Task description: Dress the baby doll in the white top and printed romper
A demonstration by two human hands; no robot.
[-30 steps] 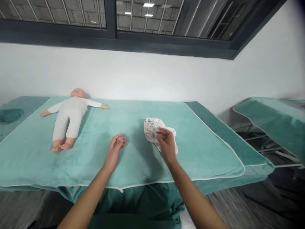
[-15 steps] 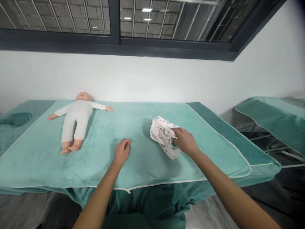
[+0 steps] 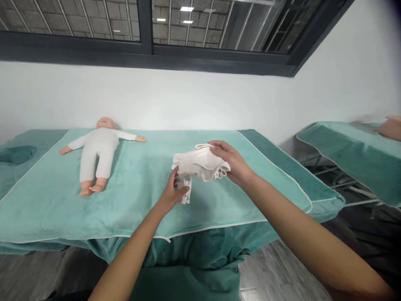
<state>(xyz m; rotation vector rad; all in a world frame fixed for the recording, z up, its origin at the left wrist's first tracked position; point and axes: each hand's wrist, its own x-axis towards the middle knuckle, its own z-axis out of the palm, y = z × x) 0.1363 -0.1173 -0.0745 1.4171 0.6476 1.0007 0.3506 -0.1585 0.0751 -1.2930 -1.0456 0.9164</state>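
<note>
A crumpled white baby garment (image 3: 200,164) with a small print on parts of it hangs just above the bed, between my two hands. My right hand (image 3: 233,161) is closed on its right end, thumb and fingers pinching the cloth. At the garment's left end, my left hand (image 3: 173,193) has its fingers against the cloth and its thumb by a narrow hanging part. Some of the left fingers are hidden. Further left, a baby doll (image 3: 99,150) in a white body lies on its back, arms spread, out of reach of both hands.
The bed (image 3: 140,209) wears a light green cover with white piping. Behind it rises a white wall (image 3: 175,100) under a dark window frame (image 3: 200,60). A second green-covered bed (image 3: 351,154) stands at the right, with a skin-toned object (image 3: 391,127) at its edge.
My right hand has raised the garment and shifted it left. My left hand has moved right and up to the cloth, its fingers opening around it. The view has turned slightly right.
</note>
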